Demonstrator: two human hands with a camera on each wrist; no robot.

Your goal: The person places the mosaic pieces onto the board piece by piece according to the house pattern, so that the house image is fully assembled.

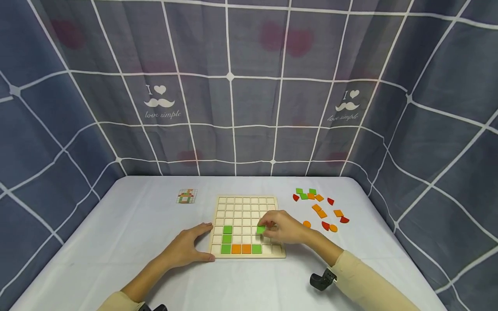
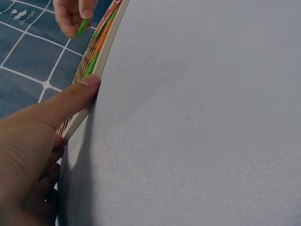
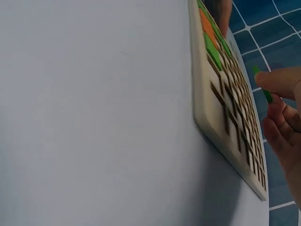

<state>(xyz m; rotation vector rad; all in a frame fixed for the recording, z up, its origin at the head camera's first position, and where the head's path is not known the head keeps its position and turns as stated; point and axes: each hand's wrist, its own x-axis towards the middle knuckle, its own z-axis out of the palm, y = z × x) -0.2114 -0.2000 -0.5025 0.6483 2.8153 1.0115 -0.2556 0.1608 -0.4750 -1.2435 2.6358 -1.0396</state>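
A pale wooden grid board lies flat on the table. My left hand touches its left side, the thumb at the near-left corner and a fingertip farther up the edge. Over the right half of the board, my right hand pinches a green square tile between thumb and fingers. In the right wrist view the tile is tilted and apart from the grid. Along the board's near row sit two orange tiles with a green one at each end. Two more green tiles stand in the column above the left one.
Loose green, orange and red pieces are scattered on the white tablecloth right of the board. A small pattern card lies at the back left. A grid-patterned curtain surrounds the table's back and sides.
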